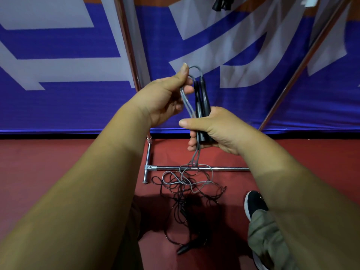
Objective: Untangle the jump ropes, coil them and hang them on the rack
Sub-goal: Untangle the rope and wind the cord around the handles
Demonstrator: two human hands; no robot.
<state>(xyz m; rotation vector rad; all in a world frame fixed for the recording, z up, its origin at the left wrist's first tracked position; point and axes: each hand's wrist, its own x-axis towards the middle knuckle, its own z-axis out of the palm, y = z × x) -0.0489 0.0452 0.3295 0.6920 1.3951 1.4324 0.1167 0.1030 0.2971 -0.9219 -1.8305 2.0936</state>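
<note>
Left hand (163, 98) pinched loops of the grey rope (186, 102) between thumb and curled fingers (188, 89). Just right of it, right hand (218, 131) gripped both black handles (202, 106) plus cord, fingers wrapped tight. Rest of the grey rope hung to the floor (58, 162), crossed the rack bar (224, 168), and was tangled with a black rope (175, 217) there. Step looked like early coiling. Next move probably called for freeing more grey cord and adding a loop.

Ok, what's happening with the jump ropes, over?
Left hand pinches grey rope loop. Right hand grips black handles. Rest tangled with black rope on floor, across rack bar.
</note>
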